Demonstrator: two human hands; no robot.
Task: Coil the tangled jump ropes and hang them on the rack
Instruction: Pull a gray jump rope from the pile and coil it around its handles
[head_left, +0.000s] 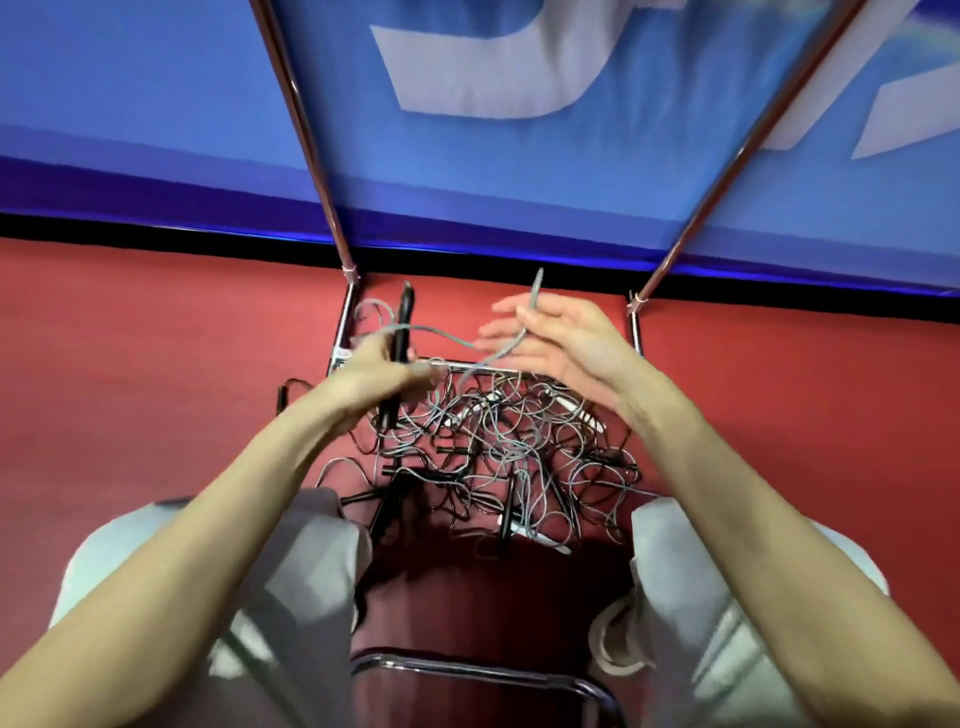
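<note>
A tangled heap of thin grey and black jump ropes (498, 457) with black and white handles lies on the red floor between my knees. My left hand (374, 376) grips a black handle (401, 332) together with some grey loops, held above the heap's left side. A grey rope (447, 338) runs from that hand across to my right hand (550, 338), raised over the heap's far side. The rope passes between the right hand's fingers, which look straight; its end sticks up past them. The metal rack (322, 171) rises in two slanted chrome poles beyond the heap.
The rack's base frame (635, 332) sits on the floor behind the heap. A blue banner (519, 156) with white lettering covers the wall. A chrome chair bar (483, 670) curves below, between my grey-trousered legs. A lone black handle (283, 397) lies left of the heap.
</note>
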